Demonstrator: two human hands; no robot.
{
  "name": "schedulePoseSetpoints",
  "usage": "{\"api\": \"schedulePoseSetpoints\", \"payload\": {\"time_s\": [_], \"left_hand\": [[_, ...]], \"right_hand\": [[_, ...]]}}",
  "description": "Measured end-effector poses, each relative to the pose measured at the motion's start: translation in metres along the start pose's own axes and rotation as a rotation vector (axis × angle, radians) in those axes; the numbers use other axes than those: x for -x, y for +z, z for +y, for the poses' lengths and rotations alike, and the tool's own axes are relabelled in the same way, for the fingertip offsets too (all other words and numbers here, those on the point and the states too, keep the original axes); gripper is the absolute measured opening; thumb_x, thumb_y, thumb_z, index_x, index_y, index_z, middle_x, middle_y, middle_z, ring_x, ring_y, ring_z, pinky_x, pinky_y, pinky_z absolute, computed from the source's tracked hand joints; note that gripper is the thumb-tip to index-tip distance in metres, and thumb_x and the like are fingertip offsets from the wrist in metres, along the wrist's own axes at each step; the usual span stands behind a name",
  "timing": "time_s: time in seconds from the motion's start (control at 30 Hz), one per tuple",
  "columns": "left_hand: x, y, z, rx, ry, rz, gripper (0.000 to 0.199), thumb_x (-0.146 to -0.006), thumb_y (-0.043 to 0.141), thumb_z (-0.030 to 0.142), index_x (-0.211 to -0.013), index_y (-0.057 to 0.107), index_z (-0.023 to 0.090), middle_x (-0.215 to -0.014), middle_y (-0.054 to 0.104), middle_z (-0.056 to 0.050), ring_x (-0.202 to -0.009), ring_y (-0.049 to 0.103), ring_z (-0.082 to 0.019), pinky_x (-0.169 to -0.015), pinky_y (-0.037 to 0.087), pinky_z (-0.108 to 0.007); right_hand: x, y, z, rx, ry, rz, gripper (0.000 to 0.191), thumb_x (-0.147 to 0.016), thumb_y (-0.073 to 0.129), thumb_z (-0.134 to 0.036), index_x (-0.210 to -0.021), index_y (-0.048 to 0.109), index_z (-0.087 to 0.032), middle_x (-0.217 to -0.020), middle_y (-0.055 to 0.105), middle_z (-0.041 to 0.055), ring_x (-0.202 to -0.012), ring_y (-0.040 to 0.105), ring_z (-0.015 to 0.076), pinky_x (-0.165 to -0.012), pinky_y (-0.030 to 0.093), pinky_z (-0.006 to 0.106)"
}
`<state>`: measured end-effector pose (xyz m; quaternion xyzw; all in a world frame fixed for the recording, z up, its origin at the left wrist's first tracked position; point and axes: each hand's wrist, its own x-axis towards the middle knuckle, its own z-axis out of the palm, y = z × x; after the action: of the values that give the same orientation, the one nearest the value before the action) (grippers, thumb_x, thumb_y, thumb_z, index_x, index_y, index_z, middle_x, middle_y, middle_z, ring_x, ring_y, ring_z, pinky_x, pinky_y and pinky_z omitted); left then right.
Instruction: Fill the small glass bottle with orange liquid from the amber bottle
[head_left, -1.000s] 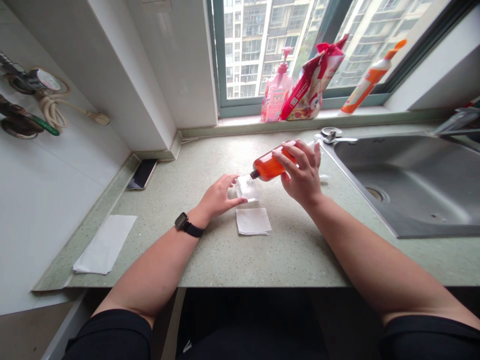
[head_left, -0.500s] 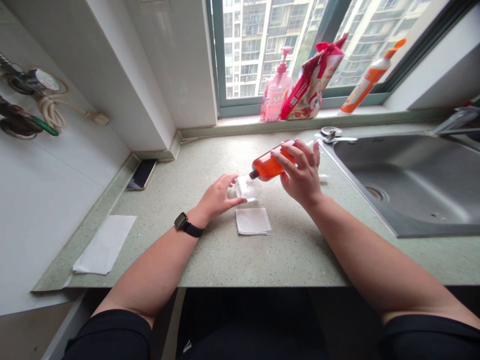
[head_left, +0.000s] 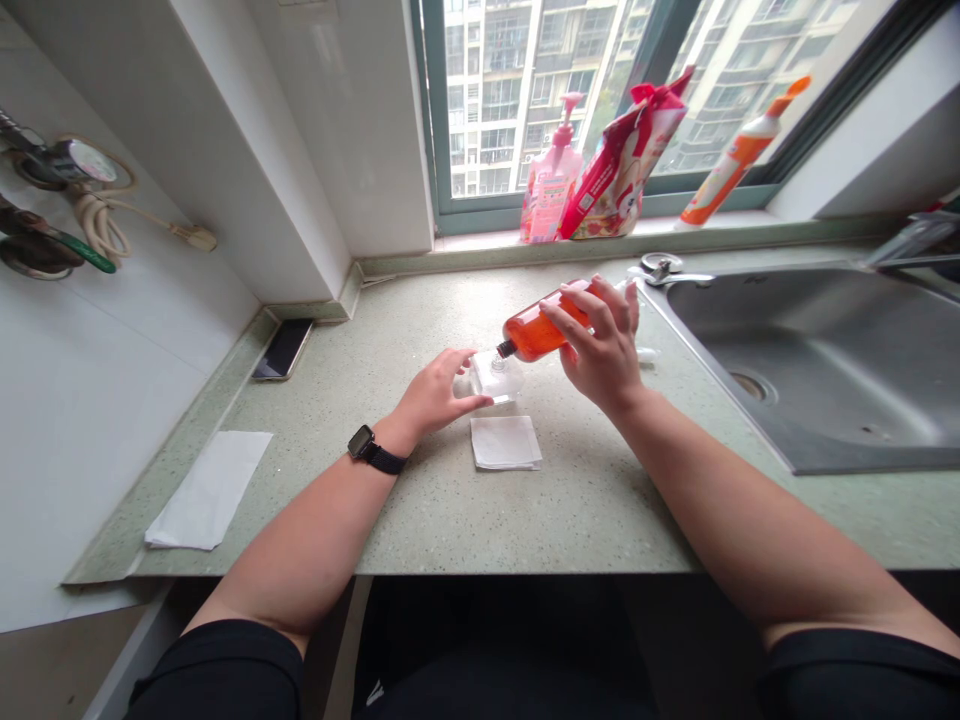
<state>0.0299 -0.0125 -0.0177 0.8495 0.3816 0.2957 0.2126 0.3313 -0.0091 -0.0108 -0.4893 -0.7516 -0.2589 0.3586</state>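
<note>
My right hand [head_left: 602, 350] grips a clear bottle of orange-red liquid [head_left: 536, 330], tilted with its dark neck down to the left. The neck meets the small round opening of a clear, squat container [head_left: 501, 380] standing on the counter. Around the left side of that container my left hand [head_left: 442, 388] is curled, thumb at the front and fingers behind. Just in front of it lies a folded white tissue [head_left: 506, 443]. Whether liquid is flowing is too small to tell.
A phone [head_left: 283, 349] and a white paper sheet [head_left: 210, 490] lie at the left. The metal sink [head_left: 825, 370] is at the right. On the sill stand a pink pump bottle [head_left: 552, 190], a red bag [head_left: 626, 165] and an orange-white bottle [head_left: 739, 160].
</note>
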Motion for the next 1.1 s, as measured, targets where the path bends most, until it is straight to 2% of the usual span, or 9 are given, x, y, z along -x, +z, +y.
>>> {"api": "schedulePoseSetpoints", "payload": {"time_s": [0.4,0.7,1.1], "left_hand": [[-0.0003,0.0005,-0.0012,-0.001,0.004,-0.001,0.067,-0.09,0.085,0.051,-0.143,0.055,0.022,-0.128,0.068,-0.012,-0.115,0.07,-0.029,-0.099,0.06,-0.049],[-0.0002,0.0006,-0.002,-0.008,0.006,-0.001,0.067,-0.09,0.085,0.052,-0.143,0.055,0.022,-0.127,0.069,-0.012,-0.114,0.07,-0.029,-0.098,0.06,-0.049],[-0.0005,0.0001,-0.0011,-0.003,-0.003,-0.007,0.067,-0.089,0.086,0.05,-0.142,0.056,0.022,-0.128,0.069,-0.011,-0.114,0.07,-0.028,-0.097,0.06,-0.047]], "right_hand": [[0.0009,0.0017,0.0019,-0.043,-0.024,0.039,0.096,-0.089,0.061,-0.004,-0.165,0.033,-0.056,-0.158,0.056,0.0001,-0.159,0.039,0.0393,-0.129,0.023,0.079],[-0.0001,0.0007,0.0001,-0.022,-0.017,0.033,0.1,-0.09,0.06,-0.004,-0.166,0.026,-0.06,-0.156,0.058,0.0001,-0.158,0.042,0.039,-0.129,0.024,0.078],[0.0005,-0.0002,0.0002,-0.014,-0.006,0.024,0.099,-0.09,0.063,-0.003,-0.165,0.03,-0.059,-0.16,0.055,0.0005,-0.158,0.042,0.038,-0.131,0.023,0.074]]}}
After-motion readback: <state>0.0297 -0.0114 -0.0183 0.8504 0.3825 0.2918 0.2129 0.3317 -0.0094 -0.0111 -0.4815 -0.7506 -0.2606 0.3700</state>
